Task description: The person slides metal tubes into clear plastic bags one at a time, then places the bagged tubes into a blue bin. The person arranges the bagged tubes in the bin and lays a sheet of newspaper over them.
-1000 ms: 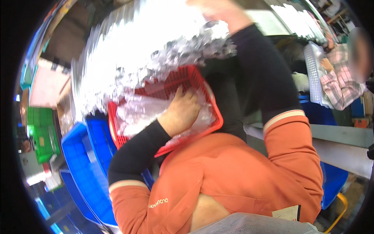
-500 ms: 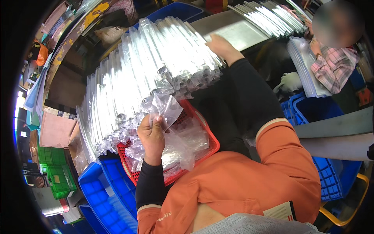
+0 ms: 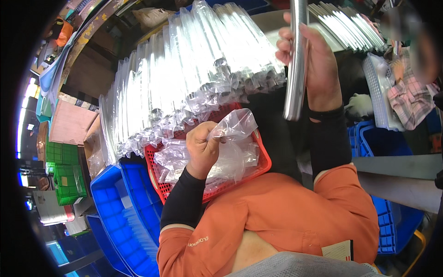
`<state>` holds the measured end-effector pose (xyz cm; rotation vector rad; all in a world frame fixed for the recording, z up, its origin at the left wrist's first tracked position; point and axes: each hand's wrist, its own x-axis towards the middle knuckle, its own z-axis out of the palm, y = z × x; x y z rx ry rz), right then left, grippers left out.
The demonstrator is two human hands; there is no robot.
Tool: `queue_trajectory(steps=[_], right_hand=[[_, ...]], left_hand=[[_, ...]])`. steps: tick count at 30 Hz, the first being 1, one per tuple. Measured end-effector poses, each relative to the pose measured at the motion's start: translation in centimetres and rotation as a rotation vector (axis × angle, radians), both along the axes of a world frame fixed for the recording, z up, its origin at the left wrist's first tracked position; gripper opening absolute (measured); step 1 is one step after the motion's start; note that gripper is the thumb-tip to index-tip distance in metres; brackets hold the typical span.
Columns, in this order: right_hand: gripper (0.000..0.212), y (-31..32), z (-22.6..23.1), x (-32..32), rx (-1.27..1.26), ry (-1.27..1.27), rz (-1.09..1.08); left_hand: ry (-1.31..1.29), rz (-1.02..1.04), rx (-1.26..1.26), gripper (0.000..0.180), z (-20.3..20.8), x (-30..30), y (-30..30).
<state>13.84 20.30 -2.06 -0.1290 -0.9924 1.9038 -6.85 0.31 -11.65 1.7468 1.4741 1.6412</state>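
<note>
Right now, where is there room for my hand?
Perhaps over the grey surface between the bagged tubes and far tubes, partly hidden by the right hand. The dark gap between the red basket and right sleeve looks passable. Crowded: the basket, filled with bags, the left hand over it.

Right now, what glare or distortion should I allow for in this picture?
Head view: glare bleaches the bagged tubes almost white, hiding detail; head view: bright streaks run along the metal tube in the right hand; head view: the clear plastic bag in the left hand shows shiny reflections; head view: straight edges bow toward the picture's border.
</note>
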Motion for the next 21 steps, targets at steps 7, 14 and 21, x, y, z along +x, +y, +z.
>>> queue_trajectory(steps=[7, 14, 21], right_hand=[[0.036, -4.5, 2.6, -3.9, 0.167, 0.084, -0.248], [0.037, -7.6, 2.7, -3.4, 0.295, 0.174, -0.359], [0.021, -4.9, 4.4, 0.1, 0.116, 0.272, -0.182]], left_hand=[[0.085, 0.037, 0.02, 0.016, 1.2, 0.9, -0.7], [0.141, -0.031, -0.059, 0.014, 1.3, 0.6, -1.4], [-0.038, -0.156, -0.022, 0.004, 0.3, -0.1, -1.7]])
